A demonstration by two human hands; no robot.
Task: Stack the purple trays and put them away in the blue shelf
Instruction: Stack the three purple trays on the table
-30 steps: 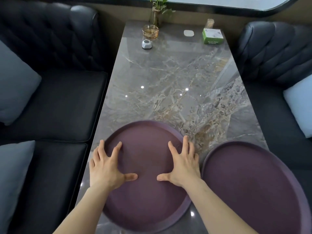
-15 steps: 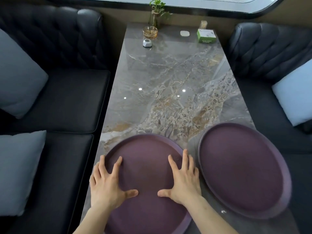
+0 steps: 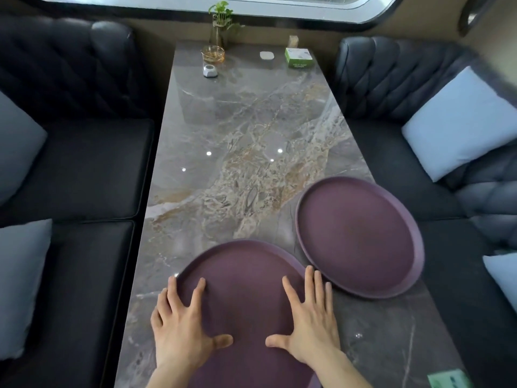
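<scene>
Two round purple trays lie flat on a grey marble table [image 3: 246,130]. The near tray [image 3: 246,278] sits at the front centre, its lower part cut off by the frame's bottom edge. My left hand [image 3: 181,329] rests flat on its left rim with fingers spread. My right hand [image 3: 310,317] lies flat on its right side, fingers spread and reaching its right rim. The second tray [image 3: 361,236] lies to the right, close beside the near one and overhanging the table's right edge a little. No blue shelf is in view.
At the table's far end stand a plant in a glass vase [image 3: 219,26], a glass bowl [image 3: 213,54], a small white object [image 3: 210,70] and a green box [image 3: 298,57]. Dark sofas with pale cushions [image 3: 458,121] flank both sides. A green card [image 3: 447,379] lies at the front right.
The view has pulled back and tilted up, so both trays sit lower and farther left in frame. My hands stay flat on the near tray, which has slid nearer to me.
</scene>
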